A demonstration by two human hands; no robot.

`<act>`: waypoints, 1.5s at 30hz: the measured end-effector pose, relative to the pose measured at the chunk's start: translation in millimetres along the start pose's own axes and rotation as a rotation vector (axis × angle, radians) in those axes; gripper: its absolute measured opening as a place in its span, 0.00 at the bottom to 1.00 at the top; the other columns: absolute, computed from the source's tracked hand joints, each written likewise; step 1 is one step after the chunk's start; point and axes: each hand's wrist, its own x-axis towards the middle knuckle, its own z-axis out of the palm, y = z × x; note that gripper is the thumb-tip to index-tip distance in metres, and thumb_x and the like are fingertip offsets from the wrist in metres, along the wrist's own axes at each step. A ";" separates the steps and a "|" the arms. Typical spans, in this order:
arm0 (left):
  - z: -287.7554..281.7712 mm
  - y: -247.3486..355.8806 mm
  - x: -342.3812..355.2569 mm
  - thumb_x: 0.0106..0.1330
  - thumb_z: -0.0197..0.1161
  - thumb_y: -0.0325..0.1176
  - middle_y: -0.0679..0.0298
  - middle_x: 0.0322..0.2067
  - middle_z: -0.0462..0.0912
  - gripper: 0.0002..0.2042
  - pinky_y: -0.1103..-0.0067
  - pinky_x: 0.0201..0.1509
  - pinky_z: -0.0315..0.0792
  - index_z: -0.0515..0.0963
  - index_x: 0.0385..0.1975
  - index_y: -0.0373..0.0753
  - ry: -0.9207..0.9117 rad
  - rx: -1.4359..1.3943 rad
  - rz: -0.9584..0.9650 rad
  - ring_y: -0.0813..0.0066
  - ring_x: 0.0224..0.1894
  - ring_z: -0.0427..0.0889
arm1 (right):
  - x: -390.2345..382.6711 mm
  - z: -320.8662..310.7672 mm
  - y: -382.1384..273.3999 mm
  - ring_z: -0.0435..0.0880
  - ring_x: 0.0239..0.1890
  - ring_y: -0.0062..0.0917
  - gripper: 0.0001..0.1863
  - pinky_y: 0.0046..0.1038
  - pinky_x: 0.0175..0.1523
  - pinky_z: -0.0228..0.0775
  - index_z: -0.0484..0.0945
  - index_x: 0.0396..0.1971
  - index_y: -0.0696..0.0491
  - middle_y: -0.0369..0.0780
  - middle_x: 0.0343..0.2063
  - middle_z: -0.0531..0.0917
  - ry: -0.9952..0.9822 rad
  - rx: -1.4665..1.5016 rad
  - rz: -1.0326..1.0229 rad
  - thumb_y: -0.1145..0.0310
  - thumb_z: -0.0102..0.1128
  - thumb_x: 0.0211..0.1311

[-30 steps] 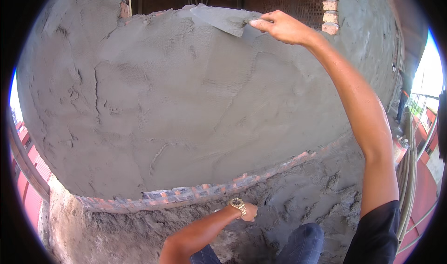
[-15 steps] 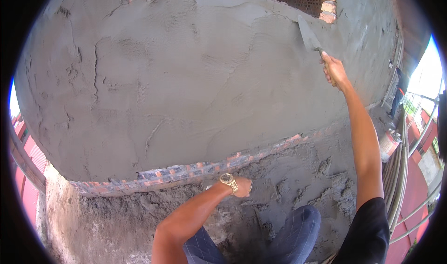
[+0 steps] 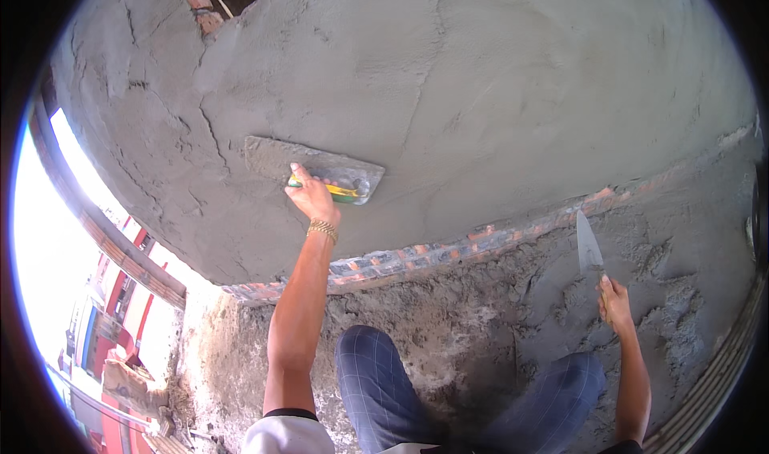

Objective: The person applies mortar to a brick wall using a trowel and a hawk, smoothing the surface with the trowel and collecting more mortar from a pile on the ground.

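Note:
My left hand (image 3: 314,197) is closed round the yellow and green handle of a plastering trowel (image 3: 276,156). Its flat rectangular blade lies against the wet grey mortar on the wall (image 3: 497,94), left of the middle. A gold bracelet circles that wrist. On the right, lower down, my right hand (image 3: 615,303) grips a pointed trowel (image 3: 589,242) by its handle. The pointed blade aims away from me, above the mortar-covered ground and apart from the wall's plastered face.
Bare bricks (image 3: 416,255) show along the wall's foot. Loose wet mortar (image 3: 641,278) covers the ground at the right, around my knees (image 3: 376,382). A brick-edged opening (image 3: 210,22) is at the upper left. Long poles (image 3: 713,382) lie at the lower right; another pole (image 3: 112,238) crosses the left.
My view has turned left. My left hand has risen from near the ground, bringing the plastering trowel onto the wall. My right hand has lowered the pointed trowel from high on the wall.

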 end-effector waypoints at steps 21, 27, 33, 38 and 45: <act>356.1 148.5 -201.8 0.75 0.48 0.37 0.40 0.51 0.77 0.27 0.61 0.63 0.70 0.54 0.64 0.20 -0.699 0.435 0.345 0.50 0.54 0.78 | -19.0 -43.5 43.8 0.61 0.08 0.12 0.26 0.21 0.12 0.52 0.75 0.33 0.57 0.29 0.11 0.65 0.075 0.030 -0.119 0.45 0.50 0.75; 214.9 34.0 -312.9 0.69 0.64 0.39 0.44 0.37 0.81 0.26 0.63 0.47 0.74 0.62 0.54 0.26 -0.943 0.134 0.170 0.53 0.41 0.83 | -57.3 -35.3 65.9 0.63 0.09 0.14 0.25 0.21 0.13 0.54 0.75 0.35 0.56 0.30 0.12 0.66 0.201 0.099 -0.001 0.44 0.51 0.74; 38.9 -120.6 -252.6 0.74 0.59 0.40 0.65 0.35 0.73 0.15 0.69 0.47 0.79 0.63 0.46 0.38 -0.440 -0.063 -0.312 0.77 0.37 0.76 | -57.7 -30.4 101.5 0.64 0.11 0.13 0.25 0.21 0.15 0.56 0.76 0.35 0.55 0.30 0.13 0.67 0.176 0.156 0.176 0.44 0.52 0.73; 84.8 -124.4 -217.6 0.74 0.58 0.35 0.64 0.37 0.71 0.10 0.55 0.59 0.75 0.66 0.46 0.39 -0.332 -0.570 -0.643 0.71 0.40 0.76 | -54.2 -32.2 110.3 0.63 0.11 0.13 0.25 0.22 0.14 0.55 0.75 0.33 0.55 0.30 0.13 0.66 0.167 0.200 0.184 0.46 0.51 0.74; 262.1 -2.2 -231.9 0.75 0.52 0.28 0.56 0.47 0.65 0.12 0.48 0.63 0.70 0.61 0.53 0.35 -0.509 -0.718 -0.631 0.68 0.47 0.73 | -65.3 -48.9 149.3 0.63 0.10 0.14 0.25 0.22 0.13 0.53 0.73 0.29 0.54 0.30 0.12 0.66 0.201 0.235 0.158 0.45 0.52 0.73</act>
